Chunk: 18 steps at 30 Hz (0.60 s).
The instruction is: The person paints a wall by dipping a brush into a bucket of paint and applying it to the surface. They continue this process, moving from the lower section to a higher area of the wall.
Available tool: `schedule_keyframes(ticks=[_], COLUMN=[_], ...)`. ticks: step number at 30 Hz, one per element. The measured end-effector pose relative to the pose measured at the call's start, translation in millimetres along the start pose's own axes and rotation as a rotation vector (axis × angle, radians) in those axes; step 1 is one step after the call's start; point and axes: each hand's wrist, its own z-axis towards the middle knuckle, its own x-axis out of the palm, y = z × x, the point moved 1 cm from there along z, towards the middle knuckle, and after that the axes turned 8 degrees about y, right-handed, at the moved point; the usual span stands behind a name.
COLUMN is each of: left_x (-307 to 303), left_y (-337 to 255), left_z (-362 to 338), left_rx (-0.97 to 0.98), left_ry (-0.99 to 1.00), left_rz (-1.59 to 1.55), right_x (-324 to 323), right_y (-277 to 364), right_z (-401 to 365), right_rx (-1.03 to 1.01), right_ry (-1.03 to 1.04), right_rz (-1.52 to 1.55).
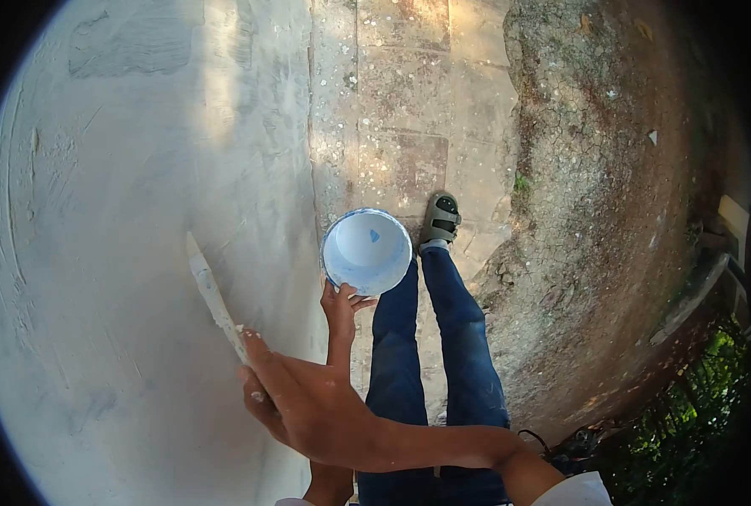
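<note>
My right hand (312,405) reaches across to the left and is closed around a putty knife (213,291) coated in white, seen nearly edge-on. The blade tip lies against or close over the grey-white plastered wall (131,253). My left hand (342,305) grips the near rim of a round bowl (364,274), fingers spread under its side. The bowl is pale blue-white inside, with white residue on the rim and a small blue patch on its inner surface. My right forearm passes over the left one and hides part of it.
A paved strip (401,101) spotted with white runs along the wall's foot. My legs in jeans (460,337) and one sandalled foot (441,218) are on it. Cracked bare soil (595,169) lies to the right, with green plants (688,413) at lower right.
</note>
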Motion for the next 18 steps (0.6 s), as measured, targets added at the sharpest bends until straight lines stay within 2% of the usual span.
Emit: schedule_keyframes(ticks=[1, 2, 4, 6, 7, 10, 14, 18], left_x=[-0.7, -1.6, 0.0, 10.9, 14.0, 25.5, 31.8, 42.5], left_y=[0.8, 1.5, 0.1, -11.7, -16.2, -23.8, -22.6, -24.4], left_z=[1.1, 2.0, 1.7, -2.6, -2.3, -2.3, 0.4, -3.7], left_rx=[0.001, 0.007, 0.012, 0.039, 0.022, 0.042, 0.072, 0.084], left_ry=[-0.001, -0.007, -0.017, -0.052, -0.017, -0.02, -0.005, 0.022], left_rz=[-0.004, -0.017, -0.031, 0.074, 0.055, 0.103, 0.154, 0.187], right_x=[-22.1, -49.1, -94.3, -122.8, -130.3, -131.4, -103.6, -81.7], right_y=[-6.1, -16.3, -36.8, -57.2, -65.1, -103.7, -174.2, -221.1], right_z=[-8.1, -12.7, -15.0, -19.3, -19.0, -27.2, -37.2, -32.1], right_rx=[0.023, 0.136, 0.259, 0.426, 0.4, 0.466, 0.459, 0.359], right_ry=[-0.014, 0.122, 0.197, 0.227, 0.269, 0.344, 0.33, 0.268], right_rz=[0.07, 0.062, 0.065, -0.085, -0.251, -0.389, -0.467, -0.739])
